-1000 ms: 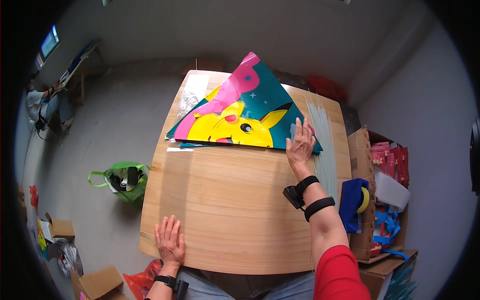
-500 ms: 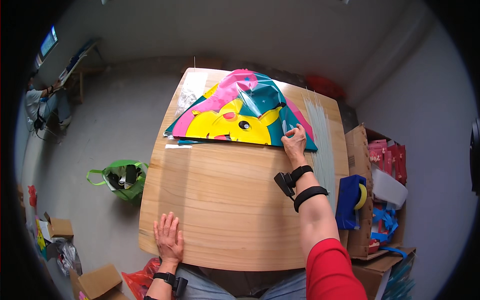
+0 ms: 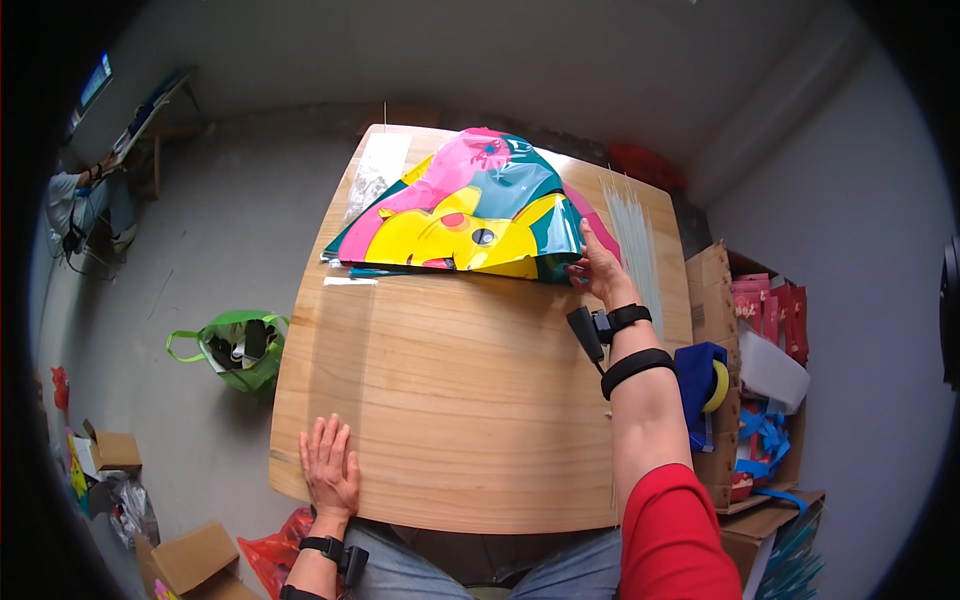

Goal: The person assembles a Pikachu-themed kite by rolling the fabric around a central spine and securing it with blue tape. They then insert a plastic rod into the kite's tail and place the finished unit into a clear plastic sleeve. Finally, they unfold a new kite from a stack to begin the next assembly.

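Observation:
A shiny printed plastic sheet point(image 3: 450, 232), pink, teal and yellow with a cartoon figure, lies across the far part of the wooden table point(image 3: 450, 400). It has a roughly triangular outline, and more pink film shows under its right side. My right hand point(image 3: 602, 268) pinches the sheet's right corner, which is curled up off the surface. The fingertips are partly behind the film. Down at the table's near left edge, my left hand point(image 3: 330, 468) rests flat with its fingers stretched out, holding nothing.
Thin pale rods point(image 3: 636, 245) lie along the table's right side. A blue tape dispenser point(image 3: 695, 395) stands beside an open cardboard box point(image 3: 710, 300) on the right. On the floor at left sits a green bag point(image 3: 243, 350). Another person point(image 3: 85, 205) sits at far left.
My right hand has gripped the sheet's right corner and curled it up and inward; before, it was pinching over the flat corner. The left hand stays put. The view has shifted slightly.

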A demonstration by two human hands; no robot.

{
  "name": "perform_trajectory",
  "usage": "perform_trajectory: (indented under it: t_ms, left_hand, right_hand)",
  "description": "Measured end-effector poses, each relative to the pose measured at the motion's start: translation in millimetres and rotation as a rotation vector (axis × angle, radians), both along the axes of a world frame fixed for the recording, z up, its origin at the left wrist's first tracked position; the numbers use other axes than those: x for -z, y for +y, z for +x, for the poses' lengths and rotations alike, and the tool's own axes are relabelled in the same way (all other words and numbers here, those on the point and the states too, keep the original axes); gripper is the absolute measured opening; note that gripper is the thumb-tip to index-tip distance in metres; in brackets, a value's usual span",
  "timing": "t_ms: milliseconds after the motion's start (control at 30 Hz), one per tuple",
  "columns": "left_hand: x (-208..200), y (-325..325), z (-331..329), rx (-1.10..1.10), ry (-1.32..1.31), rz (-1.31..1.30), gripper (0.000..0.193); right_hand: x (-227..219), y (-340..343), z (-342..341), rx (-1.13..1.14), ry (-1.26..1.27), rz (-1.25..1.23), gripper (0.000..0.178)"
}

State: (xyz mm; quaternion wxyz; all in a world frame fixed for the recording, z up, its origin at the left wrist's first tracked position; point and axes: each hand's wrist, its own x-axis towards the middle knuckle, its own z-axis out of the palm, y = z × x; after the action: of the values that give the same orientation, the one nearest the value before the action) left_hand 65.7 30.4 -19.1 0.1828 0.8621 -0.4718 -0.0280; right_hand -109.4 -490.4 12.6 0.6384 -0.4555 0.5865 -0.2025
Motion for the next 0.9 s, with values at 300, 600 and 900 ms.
perform_trajectory:
  t_ms: [300, 600, 900]
  left_hand:
    - [3, -2, -1, 0.009, 0.004, -0.015, 0.045]
    - [1, -1, 0, 0.012, 0.003, -0.034, 0.045]
    - [6, -2, 0, 0.007, 0.007, -0.009, 0.048]
  right_hand:
    - [8, -10, -6, -0.102, -0.694, 0.163, 0.075]
    - [8, -2, 17, 0.136, -0.535, 0.032, 0.066]
    - [-10, -25, -28, 0.049, -0.438, -0.015, 0.046]
